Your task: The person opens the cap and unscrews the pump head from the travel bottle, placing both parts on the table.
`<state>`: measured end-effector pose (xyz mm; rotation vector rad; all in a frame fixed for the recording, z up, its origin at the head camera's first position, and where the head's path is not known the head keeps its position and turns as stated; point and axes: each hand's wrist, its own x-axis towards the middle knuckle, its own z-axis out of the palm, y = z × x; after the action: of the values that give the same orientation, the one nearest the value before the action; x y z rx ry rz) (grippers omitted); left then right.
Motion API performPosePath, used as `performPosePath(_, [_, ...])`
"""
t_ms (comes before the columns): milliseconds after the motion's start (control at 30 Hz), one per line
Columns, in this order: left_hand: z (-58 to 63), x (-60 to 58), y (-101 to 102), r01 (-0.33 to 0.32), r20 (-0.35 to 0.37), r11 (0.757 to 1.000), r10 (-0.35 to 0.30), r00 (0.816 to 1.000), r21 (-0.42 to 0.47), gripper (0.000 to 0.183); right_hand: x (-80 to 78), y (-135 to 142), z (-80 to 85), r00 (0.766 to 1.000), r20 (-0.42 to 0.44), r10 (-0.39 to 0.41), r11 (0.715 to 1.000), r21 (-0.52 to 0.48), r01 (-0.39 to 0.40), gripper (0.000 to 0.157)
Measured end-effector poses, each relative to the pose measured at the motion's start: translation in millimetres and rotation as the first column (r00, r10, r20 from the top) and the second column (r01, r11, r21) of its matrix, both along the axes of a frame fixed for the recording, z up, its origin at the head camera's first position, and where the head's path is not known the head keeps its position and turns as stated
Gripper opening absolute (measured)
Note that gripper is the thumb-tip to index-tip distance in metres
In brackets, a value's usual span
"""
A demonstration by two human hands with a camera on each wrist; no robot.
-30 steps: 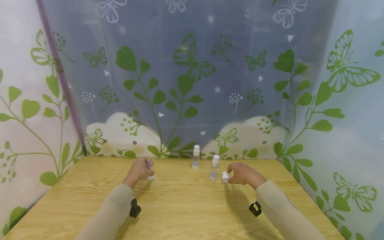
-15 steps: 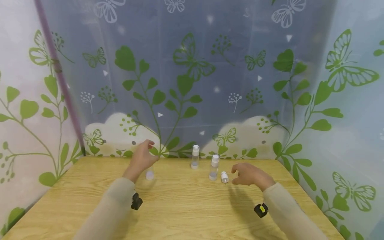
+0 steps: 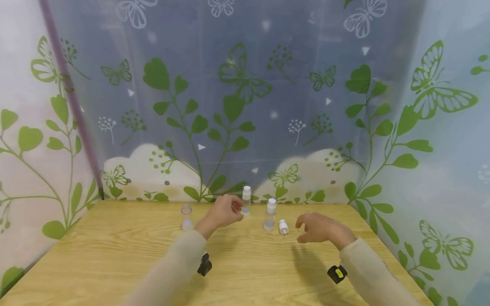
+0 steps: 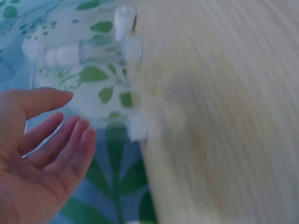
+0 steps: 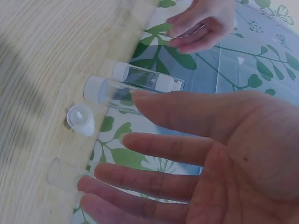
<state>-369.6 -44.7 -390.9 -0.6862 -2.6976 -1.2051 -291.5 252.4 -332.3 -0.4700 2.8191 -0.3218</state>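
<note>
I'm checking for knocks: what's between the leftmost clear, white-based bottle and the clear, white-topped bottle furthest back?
In the head view, the left hand.

Free tabletop (image 3: 264, 272) between forearms (image 3: 170, 267), 3 upright bottles (image 3: 269, 216) behind, white pump (image 3: 283, 227) between bottles and right grip (image 3: 319, 228)

Pump head (image 3: 283, 227) on table (image 3: 245, 263), just right of rightmost bottle (image 3: 270, 215)

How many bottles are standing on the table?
3: left bottle, left of the left hand; middle bottle, beside that hand; right bottle, beside the loose white pump. None seems hidden.
</note>
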Motion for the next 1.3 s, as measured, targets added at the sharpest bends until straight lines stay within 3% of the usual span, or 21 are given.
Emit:
performPosePath(200, [-18.5,-10.2,32.9,0.081,0.104,0.997,-0.082,0.991,0.021,0.036,2.6,1.9,-1.2,1.000,0.007,0.016,1.000,0.013,-0.016,0.036])
performPosePath(400, [-31.4,-13.7,55.1,0.046,0.121,0.999,-0.047,0.991,0.015,0.054,8.9,1.4,-1.9,0.992,0.064,0.105,0.993,0.046,-0.108,0.037])
performPosePath(533, [-36.4,-14.5,66.4,0.024,0.157,0.998,-0.034,0.987,0.063,0.063,11.9,0.8,1.3,0.985,0.109,0.135,0.989,0.046,-0.140,0.036])
performPosePath(767, [-33.9,-14.5,77.5,-0.014,0.207,1.000,0.013,0.978,0.003,0.046,14.6,-2.6,4.5,0.981,0.156,0.116,0.992,0.039,-0.123,0.036])
performPosePath(933, [-32.8,-15.8,85.9,-0.003,0.226,1.000,0.001,0.974,0.007,0.038,14.0,-2.8,4.6,0.980,0.162,0.118,0.991,0.050,-0.128,0.036])
performPosePath(1133, [-30.2,-15.2,89.7,-0.003,0.196,1.000,0.004,0.981,-0.007,0.029,15.7,-2.7,7.9,0.977,0.173,0.128,0.989,0.052,-0.139,0.037])
performPosePath(1300, [-28.2,-15.4,77.4,-0.030,0.128,0.994,0.043,0.991,-0.101,0.019,14.7,-0.3,9.2,0.976,0.182,0.119,0.990,0.057,-0.131,0.037])
